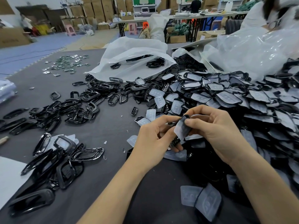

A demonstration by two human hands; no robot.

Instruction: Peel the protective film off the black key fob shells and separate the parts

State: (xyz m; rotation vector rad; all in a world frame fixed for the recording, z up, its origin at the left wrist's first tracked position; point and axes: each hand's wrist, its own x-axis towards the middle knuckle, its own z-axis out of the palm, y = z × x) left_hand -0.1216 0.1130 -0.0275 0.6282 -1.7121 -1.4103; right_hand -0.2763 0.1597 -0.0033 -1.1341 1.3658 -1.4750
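Progress partial: left hand [153,138] curls round the lower end of one key fob shell [182,129], right hand [216,126] pinches its film-covered top, held above the mat [113,130]. Stripped black frames [76,109] lie heaped at left; the larger film-covered pile [239,97] at right looks untouched, so most work remains.

The held shell [185,118] is a small black key fob piece, raised above the bench [113,126] and tilted nearly upright. A cloudy translucent film [180,130] still covers its face. To the right, a large heap of filmed shells [226,97] lies overlapping. Glossy black bare frames [77,110] are scattered to the left. Loose peeled films [190,197] lie near the front.
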